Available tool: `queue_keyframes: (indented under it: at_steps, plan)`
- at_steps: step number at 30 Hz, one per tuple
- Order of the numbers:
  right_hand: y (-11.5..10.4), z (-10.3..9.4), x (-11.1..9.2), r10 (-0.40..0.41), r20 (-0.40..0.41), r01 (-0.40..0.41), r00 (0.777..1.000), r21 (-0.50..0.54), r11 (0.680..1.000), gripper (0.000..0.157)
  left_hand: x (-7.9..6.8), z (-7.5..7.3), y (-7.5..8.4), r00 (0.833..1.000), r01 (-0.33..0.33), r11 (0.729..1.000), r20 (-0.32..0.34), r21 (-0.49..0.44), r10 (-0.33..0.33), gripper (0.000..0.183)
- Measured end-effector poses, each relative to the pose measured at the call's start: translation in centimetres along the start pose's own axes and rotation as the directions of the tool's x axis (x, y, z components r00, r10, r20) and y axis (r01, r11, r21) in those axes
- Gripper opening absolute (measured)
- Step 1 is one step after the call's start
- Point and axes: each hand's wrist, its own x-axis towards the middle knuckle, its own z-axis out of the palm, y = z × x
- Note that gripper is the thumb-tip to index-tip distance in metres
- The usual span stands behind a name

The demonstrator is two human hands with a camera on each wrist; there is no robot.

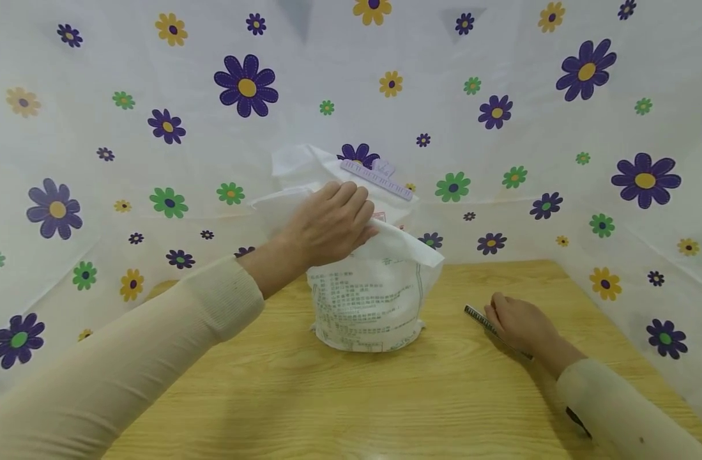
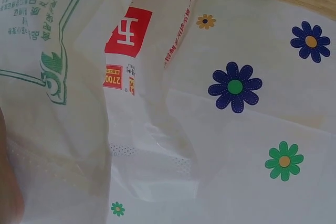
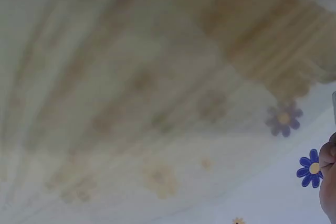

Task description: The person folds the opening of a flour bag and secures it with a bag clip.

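A white bag [image 1: 365, 306] with rows of green print stands upright on the wooden table. My left hand [image 1: 333, 223] grips its upper edge, fingers curled over the fabric. A lavender sealing clip [image 1: 376, 179] sits on the white material behind that hand. In the left wrist view, the bag [image 2: 142, 129] shows red labels and a green border, with a sliver of the hand at the left edge. On the right, my right hand [image 1: 523, 326] holds a narrow dark strip with fine markings [image 1: 480, 318] low over the table; its kind is unclear. The right wrist view is mostly blurred.
The pale wooden table [image 1: 259, 396] reaches back to a white cloth [image 1: 310, 64] printed with purple, yellow and green flowers. This cloth hangs behind the table and along both sides. A small dark item [image 1: 577, 421] shows beneath the right sleeve.
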Motion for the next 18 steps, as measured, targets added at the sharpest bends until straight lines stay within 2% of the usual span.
queue_keyframes:
  at_steps: [5, 8, 12, 18]
  plan:
    - [-0.4, -0.9, 0.7, -0.082, -0.083, 0.073, 0.993, -0.099, 0.992, 0.027, 0.0, 0.0, -0.1, 1.000, 0.000, 1.000, 0.001, 0.011, 0.000, 0.040]
    - [-0.6, -1.7, 1.3, -0.166, -0.199, 0.139, 0.966, -0.146, 0.980, 0.029, 0.0, 0.2, 0.0, 1.000, 0.000, 1.000, 0.001, 0.028, 0.000, 0.041]
    - [-1.3, -3.5, 2.4, -0.229, -0.313, 0.167, 0.922, -0.210, 0.963, 0.034, 0.1, 0.3, -0.1, 1.000, 0.000, 0.999, 0.000, 0.033, 0.000, 0.042]
    - [-2.9, -6.8, 4.4, -0.230, -0.380, 0.150, 0.896, -0.228, 0.962, 0.037, 0.1, 0.2, -0.2, 1.000, -0.010, 1.000, 0.006, 0.021, 0.009, 0.043]
